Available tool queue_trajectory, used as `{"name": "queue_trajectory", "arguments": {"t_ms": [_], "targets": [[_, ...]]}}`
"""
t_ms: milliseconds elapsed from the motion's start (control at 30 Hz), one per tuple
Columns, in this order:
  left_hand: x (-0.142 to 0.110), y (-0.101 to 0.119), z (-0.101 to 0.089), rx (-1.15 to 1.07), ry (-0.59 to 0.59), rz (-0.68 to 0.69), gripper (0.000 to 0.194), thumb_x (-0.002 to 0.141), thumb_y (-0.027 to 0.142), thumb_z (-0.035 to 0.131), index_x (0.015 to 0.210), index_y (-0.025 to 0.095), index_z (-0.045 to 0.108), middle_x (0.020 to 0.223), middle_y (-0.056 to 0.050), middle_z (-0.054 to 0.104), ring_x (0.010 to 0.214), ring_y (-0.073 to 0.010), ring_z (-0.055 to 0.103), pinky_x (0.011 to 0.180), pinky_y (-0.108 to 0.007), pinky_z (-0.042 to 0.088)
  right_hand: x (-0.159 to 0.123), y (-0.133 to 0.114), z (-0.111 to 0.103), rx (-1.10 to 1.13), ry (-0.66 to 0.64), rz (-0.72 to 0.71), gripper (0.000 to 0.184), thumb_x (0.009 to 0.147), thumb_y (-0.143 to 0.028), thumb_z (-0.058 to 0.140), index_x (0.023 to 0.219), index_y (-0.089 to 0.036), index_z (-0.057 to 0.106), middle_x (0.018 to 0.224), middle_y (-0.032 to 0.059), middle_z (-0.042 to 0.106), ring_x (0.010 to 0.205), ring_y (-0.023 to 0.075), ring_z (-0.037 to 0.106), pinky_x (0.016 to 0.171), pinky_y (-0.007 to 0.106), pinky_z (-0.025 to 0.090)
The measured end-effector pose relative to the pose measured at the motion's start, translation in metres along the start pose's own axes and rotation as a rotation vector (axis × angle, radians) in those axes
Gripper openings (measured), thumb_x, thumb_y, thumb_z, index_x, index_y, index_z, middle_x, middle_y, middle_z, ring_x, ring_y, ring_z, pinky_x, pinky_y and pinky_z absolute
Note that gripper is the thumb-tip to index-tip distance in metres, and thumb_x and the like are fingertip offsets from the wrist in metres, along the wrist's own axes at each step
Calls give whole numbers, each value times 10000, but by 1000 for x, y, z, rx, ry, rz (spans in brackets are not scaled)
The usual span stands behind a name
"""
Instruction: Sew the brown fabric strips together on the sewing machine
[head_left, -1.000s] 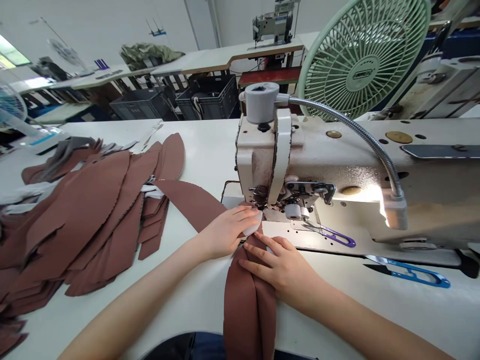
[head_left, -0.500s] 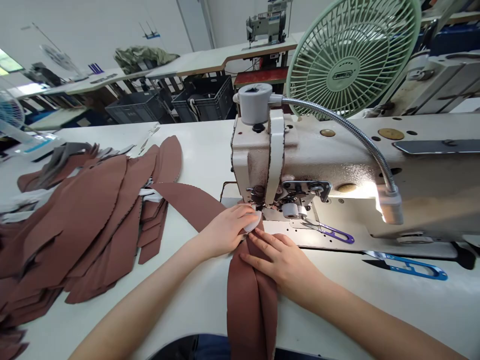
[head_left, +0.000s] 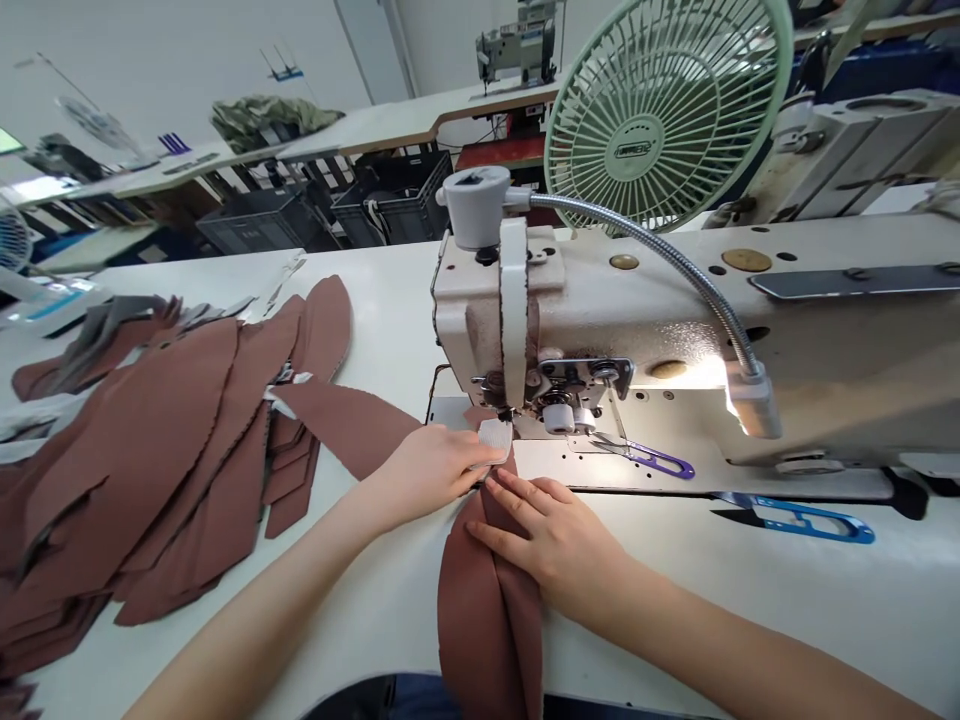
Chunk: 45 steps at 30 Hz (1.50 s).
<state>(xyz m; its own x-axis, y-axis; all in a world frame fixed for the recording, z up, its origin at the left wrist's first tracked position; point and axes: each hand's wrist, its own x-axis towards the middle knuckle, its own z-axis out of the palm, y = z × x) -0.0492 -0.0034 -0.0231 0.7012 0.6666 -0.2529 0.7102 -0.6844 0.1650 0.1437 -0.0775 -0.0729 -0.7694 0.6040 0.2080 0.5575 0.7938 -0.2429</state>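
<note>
My left hand (head_left: 429, 468) is closed at the edge of a small white ribbed fabric piece (head_left: 496, 436), which lies over brown fabric just in front of the sewing machine's needle area (head_left: 510, 412). Fingers spread, my right hand (head_left: 561, 540) presses flat on the brown fabric strips (head_left: 480, 610), which run from the needle down over the table's front edge. Another brown fabric panel (head_left: 352, 420) extends to the left behind my left hand. The needle tip itself is too small to make out.
A heap of brown cut panels (head_left: 165, 450) covers the left of the table. Purple thread snips (head_left: 660, 460) lie on the machine bed, and blue thread snips (head_left: 817, 520) further right. A lamp (head_left: 752, 400) hangs over the bed. Behind the machine stands a green fan (head_left: 667, 120).
My left fingers have slid back toward me, so more of the white piece shows. Its shape looks flatter and squarer. My right hand stays on the brown fabric. The view has shifted slightly right.
</note>
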Motion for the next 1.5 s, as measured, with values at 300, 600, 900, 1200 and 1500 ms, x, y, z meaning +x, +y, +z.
{"name": "queue_trajectory", "arguments": {"t_ms": [300, 600, 900, 1200, 1500], "targets": [[8, 18, -9, 90, -26, -152, 266, 908, 188, 408, 1027, 269, 631, 784, 3, 662, 599, -145, 588, 506, -230, 315, 3, 0, 4, -45, -8, 37, 393, 929, -227, 458, 1312, -202, 543, 1364, 210, 495, 1265, 303, 469, 909, 444, 428], [14, 26, -2, 125, -7, -197, 254, 869, 175, 409, 1047, 210, 588, 828, -37, 638, 612, -170, 583, 540, -247, 361, 13, 1, 11, -192, -21, 63, 416, 902, -204, 482, 1306, -111, 524, 1320, 199, 544, 1257, 302, 478, 945, 436, 433], [16, 23, -5, 45, 11, -180, 205, 880, 162, 379, 835, 204, 575, 757, -20, 569, 619, -167, 561, 526, -244, 339, 15, -14, 34, -283, 86, 94, 435, 897, -151, 433, 1276, 42, 525, 1306, 268, 526, 1228, 350, 492, 931, 461, 411], [30, 38, -8, 16, 6, -292, 207, 899, 147, 364, 829, 173, 557, 817, -49, 623, 685, -188, 585, 581, -265, 371, 18, -12, 17, -273, -13, 60, 527, 827, -263, 530, 1242, 60, 558, 1308, 297, 509, 1226, 420, 466, 861, 466, 428], [3, 39, -20, 114, -14, -90, 252, 859, 96, 425, 765, 179, 643, 741, -32, 652, 663, -166, 581, 658, -291, 380, 11, -15, 18, -282, 7, 4, 466, 862, -245, 496, 1208, 54, 584, 1235, 290, 574, 1168, 386, 517, 884, 471, 405]]}}
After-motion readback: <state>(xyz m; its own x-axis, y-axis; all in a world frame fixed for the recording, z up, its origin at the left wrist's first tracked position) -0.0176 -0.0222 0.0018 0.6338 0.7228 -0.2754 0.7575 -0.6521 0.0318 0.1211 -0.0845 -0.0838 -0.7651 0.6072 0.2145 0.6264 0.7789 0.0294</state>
